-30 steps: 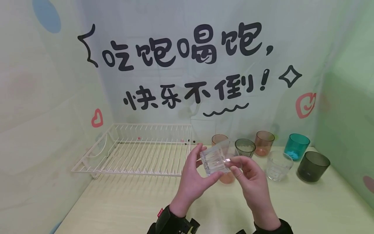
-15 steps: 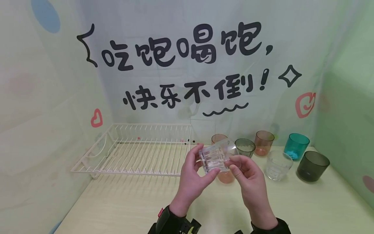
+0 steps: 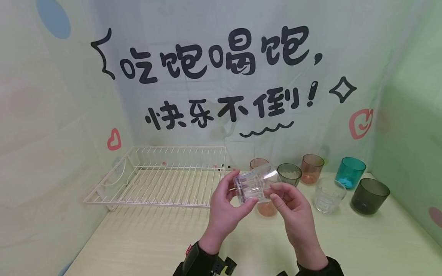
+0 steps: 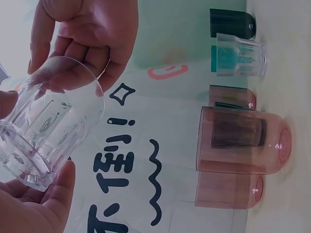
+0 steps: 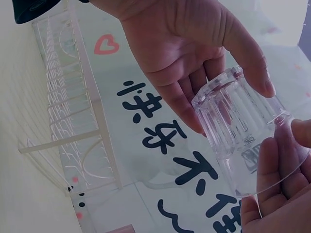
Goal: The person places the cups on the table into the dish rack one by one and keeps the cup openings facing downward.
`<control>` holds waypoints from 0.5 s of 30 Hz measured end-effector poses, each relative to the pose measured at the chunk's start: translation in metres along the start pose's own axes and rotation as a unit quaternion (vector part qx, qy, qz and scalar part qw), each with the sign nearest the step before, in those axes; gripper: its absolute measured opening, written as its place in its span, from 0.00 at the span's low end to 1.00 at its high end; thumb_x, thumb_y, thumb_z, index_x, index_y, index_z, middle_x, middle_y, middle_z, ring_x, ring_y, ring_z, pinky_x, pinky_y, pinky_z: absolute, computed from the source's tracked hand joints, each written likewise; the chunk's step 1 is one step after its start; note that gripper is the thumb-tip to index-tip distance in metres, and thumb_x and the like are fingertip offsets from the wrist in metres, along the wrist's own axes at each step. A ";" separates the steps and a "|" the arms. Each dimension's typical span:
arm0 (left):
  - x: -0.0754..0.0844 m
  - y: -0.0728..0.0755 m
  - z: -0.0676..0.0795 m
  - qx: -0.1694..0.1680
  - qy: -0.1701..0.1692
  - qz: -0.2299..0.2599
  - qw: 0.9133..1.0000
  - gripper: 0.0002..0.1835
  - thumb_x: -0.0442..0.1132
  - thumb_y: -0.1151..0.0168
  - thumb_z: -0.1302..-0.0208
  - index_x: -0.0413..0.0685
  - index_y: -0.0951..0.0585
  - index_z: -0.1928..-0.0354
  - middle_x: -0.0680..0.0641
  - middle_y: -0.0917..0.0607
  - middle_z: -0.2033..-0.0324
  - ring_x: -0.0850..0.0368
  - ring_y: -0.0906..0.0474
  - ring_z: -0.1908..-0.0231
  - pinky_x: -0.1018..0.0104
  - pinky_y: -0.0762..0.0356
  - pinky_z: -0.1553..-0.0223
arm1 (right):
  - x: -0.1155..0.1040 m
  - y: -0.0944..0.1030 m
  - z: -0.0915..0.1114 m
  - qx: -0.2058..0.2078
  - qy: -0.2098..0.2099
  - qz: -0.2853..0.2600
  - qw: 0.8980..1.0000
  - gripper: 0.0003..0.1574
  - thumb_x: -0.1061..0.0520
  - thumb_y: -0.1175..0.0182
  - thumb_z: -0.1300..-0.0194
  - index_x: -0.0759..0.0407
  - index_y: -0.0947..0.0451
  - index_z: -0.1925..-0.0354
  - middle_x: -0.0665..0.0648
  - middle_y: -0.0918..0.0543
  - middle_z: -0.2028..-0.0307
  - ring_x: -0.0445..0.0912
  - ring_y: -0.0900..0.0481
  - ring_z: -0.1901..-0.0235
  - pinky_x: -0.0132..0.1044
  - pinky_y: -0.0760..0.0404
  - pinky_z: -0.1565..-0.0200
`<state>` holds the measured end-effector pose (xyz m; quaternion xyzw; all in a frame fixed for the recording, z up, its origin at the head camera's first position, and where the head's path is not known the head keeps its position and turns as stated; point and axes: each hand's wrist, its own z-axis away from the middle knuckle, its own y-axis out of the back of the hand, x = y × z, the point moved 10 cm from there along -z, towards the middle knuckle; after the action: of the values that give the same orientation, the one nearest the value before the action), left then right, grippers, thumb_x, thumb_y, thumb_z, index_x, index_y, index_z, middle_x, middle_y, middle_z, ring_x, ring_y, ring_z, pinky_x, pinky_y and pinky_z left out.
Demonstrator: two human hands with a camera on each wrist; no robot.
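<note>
A clear drinking glass (image 3: 253, 186) is held tilted on its side in the air, its thick ribbed base to the left and its mouth to the right. My left hand (image 3: 224, 207) grips the base end between thumb and fingers. At the rim, my right hand (image 3: 293, 214) pinches the wall; in the right wrist view its fingers (image 5: 269, 165) lie at the glass's mouth, with the thumb opposite. Dark printed marks show on the glass wall there. Behind the held glass stands a pinkish cup (image 3: 267, 209), partly hidden by it.
A white wire rack (image 3: 179, 188) stands at the back left of the pale table (image 3: 145, 237). On the right are another pinkish cup (image 3: 259, 163), a grey-green cup (image 3: 289, 174), a brownish-pink cup (image 3: 312, 168), a teal cup (image 3: 351, 172), a clear glass (image 3: 329, 195) and a dark grey cup (image 3: 370, 196).
The glass has turned a little in my hands, so more of its side and rounded mouth shows. Both hands have drifted slightly left, keeping their hold.
</note>
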<state>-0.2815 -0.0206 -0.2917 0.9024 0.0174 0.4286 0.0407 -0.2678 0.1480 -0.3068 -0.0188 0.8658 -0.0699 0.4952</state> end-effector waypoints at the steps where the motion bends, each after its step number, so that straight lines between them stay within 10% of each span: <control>1: 0.000 0.000 0.000 -0.001 0.000 -0.001 1.000 0.38 0.37 0.30 0.54 0.38 0.34 0.39 0.44 0.28 0.44 0.53 0.28 0.52 0.61 0.25 0.52 | 0.001 0.001 0.000 0.002 -0.007 0.002 1.000 0.17 0.65 0.45 0.39 0.71 0.29 0.52 0.54 0.18 0.61 0.46 0.22 0.59 0.32 0.22 0.57; 15: -0.014 0.012 -0.004 -0.001 0.025 -0.003 1.000 0.36 0.41 0.30 0.53 0.47 0.33 0.39 0.48 0.26 0.48 0.54 0.27 0.54 0.63 0.24 0.53 | -0.005 0.008 -0.002 -0.015 -0.003 0.039 0.999 0.23 0.65 0.46 0.39 0.67 0.32 0.45 0.57 0.25 0.48 0.48 0.28 0.48 0.31 0.28 0.48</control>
<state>-0.2938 -0.0337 -0.2989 0.8911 0.0205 0.4513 0.0422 -0.2672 0.1561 -0.3028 0.0076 0.8652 -0.0379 0.4999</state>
